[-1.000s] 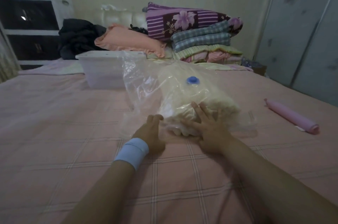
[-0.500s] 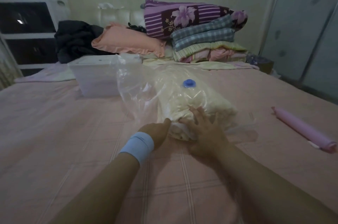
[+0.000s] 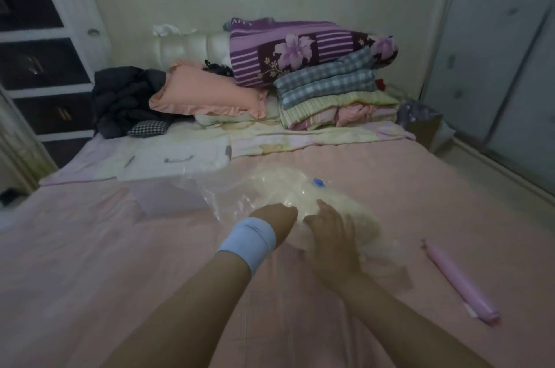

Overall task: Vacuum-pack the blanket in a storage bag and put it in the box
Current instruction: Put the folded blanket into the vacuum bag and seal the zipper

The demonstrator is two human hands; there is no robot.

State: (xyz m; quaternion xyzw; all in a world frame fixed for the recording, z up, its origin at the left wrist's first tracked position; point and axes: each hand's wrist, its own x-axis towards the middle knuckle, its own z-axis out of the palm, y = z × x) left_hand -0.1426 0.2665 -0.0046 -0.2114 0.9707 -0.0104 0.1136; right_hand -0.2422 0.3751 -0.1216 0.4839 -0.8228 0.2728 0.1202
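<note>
A clear storage bag (image 3: 222,190) with a blue valve (image 3: 318,182) lies on the pink bed, and a cream blanket (image 3: 354,211) fills its right part. My left hand (image 3: 277,222), with a white wristband, rests against the bag's near left side; its fingers are hidden. My right hand (image 3: 329,228) presses flat on the blanket through the plastic, fingers spread. A translucent storage box (image 3: 168,175) stands just behind the bag to the left, its lid on.
A pink hand pump (image 3: 459,280) lies on the bed at the right. Pillows and folded quilts (image 3: 303,79) pile up at the headboard, with dark clothes (image 3: 126,97) beside them. A drawer unit (image 3: 45,46) stands at left, a wardrobe (image 3: 504,67) at right.
The camera has risen and tilted, so the bag sits lower in view. Both hands have slid forward on the bag; the right still presses the blanket.
</note>
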